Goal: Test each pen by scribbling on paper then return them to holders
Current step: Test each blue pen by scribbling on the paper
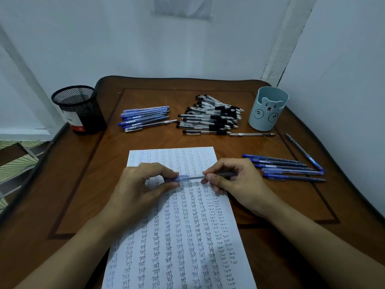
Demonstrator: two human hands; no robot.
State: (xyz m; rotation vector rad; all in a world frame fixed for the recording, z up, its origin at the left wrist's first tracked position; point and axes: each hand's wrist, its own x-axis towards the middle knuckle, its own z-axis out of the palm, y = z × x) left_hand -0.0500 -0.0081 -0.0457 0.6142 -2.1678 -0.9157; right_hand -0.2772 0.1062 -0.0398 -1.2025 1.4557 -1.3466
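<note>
A blue pen (193,177) lies level above the white paper (179,236), which is covered in columns of the handwritten word "test". My left hand (143,188) pinches the pen's translucent blue cap end. My right hand (231,182) grips the dark barrel. A black mesh holder (78,109) stands at the far left of the table. A light blue bear holder (268,108) stands at the far right.
Several blue pens (145,118) lie in a group behind the paper, with a pile of black pens (210,117) beside them. More blue pens (289,167) lie to the right of my right hand. The wooden table (83,184) sits in a corner of pale walls.
</note>
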